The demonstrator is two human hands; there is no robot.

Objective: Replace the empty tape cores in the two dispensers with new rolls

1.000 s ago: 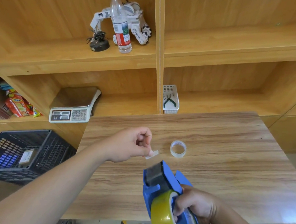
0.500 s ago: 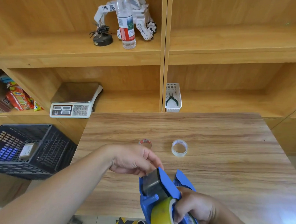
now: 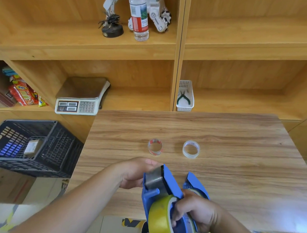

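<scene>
My right hand [image 3: 193,212] grips a blue tape dispenser [image 3: 166,184] with a yellowish tape roll [image 3: 158,219] mounted in it, held over the table's near edge. My left hand [image 3: 136,173] rests against the left side of the dispenser's front end, fingers by the grey flap and blade. Beside it a second blue dispenser part [image 3: 194,182] shows behind my right hand. On the table lie a thin core with red print [image 3: 155,146] and a clear, nearly empty core [image 3: 191,149], side by side and apart from my hands.
The wooden table [image 3: 235,136] stands before wooden shelves holding a scale [image 3: 81,96], a white basket with pliers [image 3: 185,96], a water bottle [image 3: 139,16], a toy robot and snack packs. A black plastic crate [image 3: 31,147] sits to the left of the table.
My left hand, earlier raised with a small piece of tape pinched in its fingers, has come down to the dispenser's front end. The red-printed core it was hiding is now in view.
</scene>
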